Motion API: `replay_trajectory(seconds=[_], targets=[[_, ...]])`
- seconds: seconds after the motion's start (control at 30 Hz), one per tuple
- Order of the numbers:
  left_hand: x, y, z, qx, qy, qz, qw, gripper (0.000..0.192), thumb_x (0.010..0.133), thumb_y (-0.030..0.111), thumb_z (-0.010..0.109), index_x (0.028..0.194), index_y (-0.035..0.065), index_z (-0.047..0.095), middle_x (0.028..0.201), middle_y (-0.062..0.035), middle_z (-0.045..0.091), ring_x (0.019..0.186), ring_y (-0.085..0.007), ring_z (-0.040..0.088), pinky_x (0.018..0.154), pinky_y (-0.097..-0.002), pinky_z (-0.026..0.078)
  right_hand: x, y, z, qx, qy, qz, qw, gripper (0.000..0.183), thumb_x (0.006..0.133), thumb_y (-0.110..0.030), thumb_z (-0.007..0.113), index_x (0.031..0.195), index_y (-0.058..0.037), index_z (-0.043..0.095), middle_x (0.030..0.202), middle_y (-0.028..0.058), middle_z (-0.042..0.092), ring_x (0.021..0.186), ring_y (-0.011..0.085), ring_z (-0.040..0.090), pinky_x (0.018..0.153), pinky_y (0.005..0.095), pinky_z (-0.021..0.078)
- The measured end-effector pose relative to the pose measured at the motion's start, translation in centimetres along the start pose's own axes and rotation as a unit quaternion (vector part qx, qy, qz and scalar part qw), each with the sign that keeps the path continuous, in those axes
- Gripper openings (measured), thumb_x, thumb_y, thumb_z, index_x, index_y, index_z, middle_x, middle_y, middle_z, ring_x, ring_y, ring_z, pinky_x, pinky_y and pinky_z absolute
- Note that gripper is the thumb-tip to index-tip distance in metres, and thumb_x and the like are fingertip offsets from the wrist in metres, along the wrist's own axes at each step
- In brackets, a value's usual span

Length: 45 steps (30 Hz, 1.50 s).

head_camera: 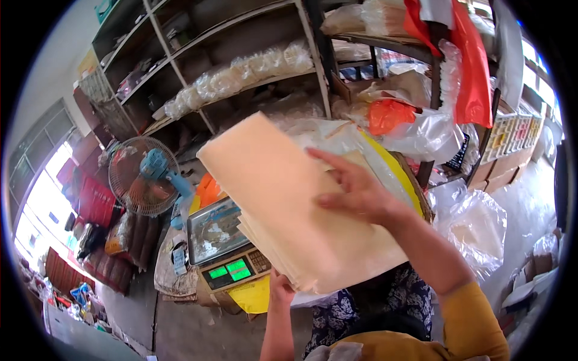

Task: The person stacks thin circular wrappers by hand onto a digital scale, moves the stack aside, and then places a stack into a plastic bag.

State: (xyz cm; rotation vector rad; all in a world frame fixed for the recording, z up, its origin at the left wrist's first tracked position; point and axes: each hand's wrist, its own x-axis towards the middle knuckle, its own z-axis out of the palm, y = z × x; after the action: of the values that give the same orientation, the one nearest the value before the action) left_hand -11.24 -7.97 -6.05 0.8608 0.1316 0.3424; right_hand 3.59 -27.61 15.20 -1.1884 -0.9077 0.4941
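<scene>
A stack of thin cream-coloured sheets (271, 189), folded or layered, spans the middle of the view above the work surface. My left hand (282, 286) grips the stack's lower left corner, its fingers partly hidden under the sheets. Over the right part of the stack is my right hand (356, 189), fingers apart and index finger stretched out; whether it touches the top sheet I cannot tell. Just left of the stack, a digital scale (235, 270) with lit green displays carries a worn metal tray (212, 232), partly covered by the sheets.
A blue desk fan (153, 164) stands left of the scale. Behind are shelves (248, 18) with a row of plastic-wrapped bundles (239, 76). Red plastic bags (472, 67) hang at the right. A clear plastic bag (474, 232) lies right of my forearm, near cardboard boxes (496, 173).
</scene>
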Motion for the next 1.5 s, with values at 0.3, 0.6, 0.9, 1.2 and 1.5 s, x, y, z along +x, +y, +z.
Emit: replay_trajectory(seconds=[0.3,0.6,0.9,1.2,1.5], targets=[[2.3,-0.8,5.2,0.137,-0.054,-0.08,0.986,0.082,0.059,-0.005,0.056,0.137,0.0003,0.03,0.124,-0.015,0.051,0.111,-0.0258,0.055,0.088,-0.0318,0.049,-7.4,11.4,-6.2,-0.399,0.231,0.063,0.885,0.057,0.084,-0.008,0.058,0.137,-0.0119,0.038,0.133,0.0211,0.045,0.115,0.0315,0.051,0.096,0.0342,0.0395],[11.6,-4.0,4.9,0.4,-0.002,-0.233,0.886,0.062,0.091,0.051,0.045,0.139,0.0124,0.037,0.131,-0.011,0.047,0.116,-0.023,0.047,0.09,-0.0426,0.044,-11.9,15.9,-15.6,-0.145,0.281,0.241,0.918,0.031,0.088,-0.013,0.045,0.113,-0.0056,0.063,0.103,0.0142,0.065,0.094,0.024,0.062,0.085,0.0345,0.0455],[12.1,-8.9,8.2,0.17,0.066,-0.182,0.966,0.051,0.093,0.032,0.048,0.131,-0.0011,0.043,0.116,-0.0148,0.057,0.101,-0.0246,0.058,0.085,-0.0317,0.049,-6.5,18.6,-8.2,0.022,0.347,0.339,0.874,0.054,0.098,-0.045,0.029,0.133,-0.0062,0.042,0.124,0.0151,0.052,0.114,0.0236,0.048,0.097,0.0367,0.037],[10.4,-2.0,11.3,0.1,0.003,-0.021,0.995,0.043,0.095,0.028,0.042,0.128,0.001,0.043,0.124,-0.011,0.052,0.11,-0.0212,0.053,0.09,-0.0336,0.046,-6.2,8.6,-9.2,0.035,0.188,0.062,0.98,0.043,0.099,-0.022,0.038,0.14,-0.008,0.035,0.136,0.0093,0.044,0.125,0.0176,0.039,0.101,0.0304,0.0348],[11.2,-0.5,11.5,0.105,0.044,-0.172,0.978,0.045,0.094,0.031,0.047,0.132,0.0084,0.04,0.129,-0.006,0.05,0.116,-0.0216,0.05,0.093,-0.036,0.045,-6.1,7.1,-11.0,-0.042,0.14,0.269,0.952,0.038,0.092,-0.027,0.048,0.126,-0.0102,0.054,0.113,0.0088,0.061,0.097,0.0154,0.059,0.08,0.0308,0.0488]])
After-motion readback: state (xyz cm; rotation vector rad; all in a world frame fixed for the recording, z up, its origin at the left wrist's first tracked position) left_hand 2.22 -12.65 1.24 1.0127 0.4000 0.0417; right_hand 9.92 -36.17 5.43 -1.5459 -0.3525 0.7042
